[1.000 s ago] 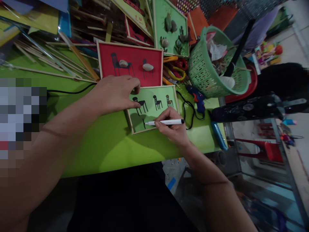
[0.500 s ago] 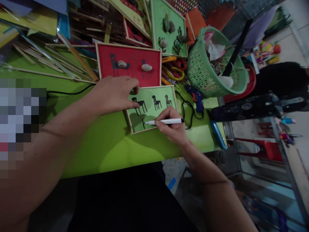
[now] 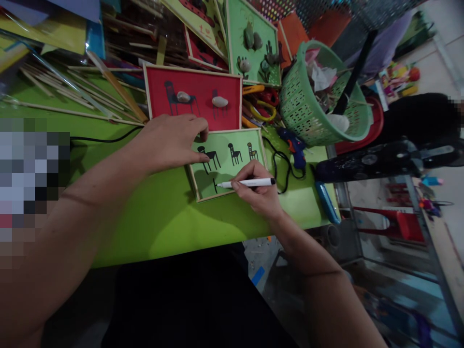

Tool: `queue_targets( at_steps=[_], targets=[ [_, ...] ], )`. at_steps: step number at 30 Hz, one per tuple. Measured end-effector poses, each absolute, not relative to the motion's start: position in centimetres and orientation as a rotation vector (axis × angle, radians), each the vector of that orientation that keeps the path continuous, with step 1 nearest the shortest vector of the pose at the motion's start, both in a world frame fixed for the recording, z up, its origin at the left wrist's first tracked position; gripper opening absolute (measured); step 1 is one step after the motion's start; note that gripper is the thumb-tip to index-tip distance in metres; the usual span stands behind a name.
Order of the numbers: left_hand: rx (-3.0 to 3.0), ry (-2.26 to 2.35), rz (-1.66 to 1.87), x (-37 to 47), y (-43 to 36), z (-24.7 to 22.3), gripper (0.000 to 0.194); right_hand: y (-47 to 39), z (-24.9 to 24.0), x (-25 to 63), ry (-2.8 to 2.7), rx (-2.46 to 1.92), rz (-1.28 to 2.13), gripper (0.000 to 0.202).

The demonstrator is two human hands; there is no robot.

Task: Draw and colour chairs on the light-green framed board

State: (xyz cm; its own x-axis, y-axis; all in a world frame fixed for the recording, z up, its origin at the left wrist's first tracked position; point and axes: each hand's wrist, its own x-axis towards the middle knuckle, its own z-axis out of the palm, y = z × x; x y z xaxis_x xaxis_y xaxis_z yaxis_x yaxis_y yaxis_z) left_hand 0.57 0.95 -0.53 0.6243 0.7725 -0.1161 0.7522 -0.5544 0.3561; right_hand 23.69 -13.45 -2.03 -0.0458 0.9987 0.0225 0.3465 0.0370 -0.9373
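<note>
On green tabletop (image 3: 152,217), framed panel (image 3: 225,165)

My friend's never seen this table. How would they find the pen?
Find the green table, then the green frame with chair pictures. There, the right hand holds the pen: slim, white with a black end, unlike the blue glue gun.

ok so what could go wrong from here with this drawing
Smear: the left grip has its thumb at the leftmost chair drawing; if the ink is wet, it might smudge.

Stray line: the white marker in the right grip has its tip by the short black strokes, so a nudge could mark the lower green panel.

Snag: the black cord loops close to that wrist.
</note>
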Motion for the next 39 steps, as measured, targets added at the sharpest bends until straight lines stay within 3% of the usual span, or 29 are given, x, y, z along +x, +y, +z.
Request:
queue_targets(
  at_steps=[39],
  targets=[
    [2.499, 1.195, 0.014, 0.6, 0.5, 0.5, 0.05, -13.2, -2.0, 23.8, -1.487, -1.378, 0.962, 0.018]
  ],
)
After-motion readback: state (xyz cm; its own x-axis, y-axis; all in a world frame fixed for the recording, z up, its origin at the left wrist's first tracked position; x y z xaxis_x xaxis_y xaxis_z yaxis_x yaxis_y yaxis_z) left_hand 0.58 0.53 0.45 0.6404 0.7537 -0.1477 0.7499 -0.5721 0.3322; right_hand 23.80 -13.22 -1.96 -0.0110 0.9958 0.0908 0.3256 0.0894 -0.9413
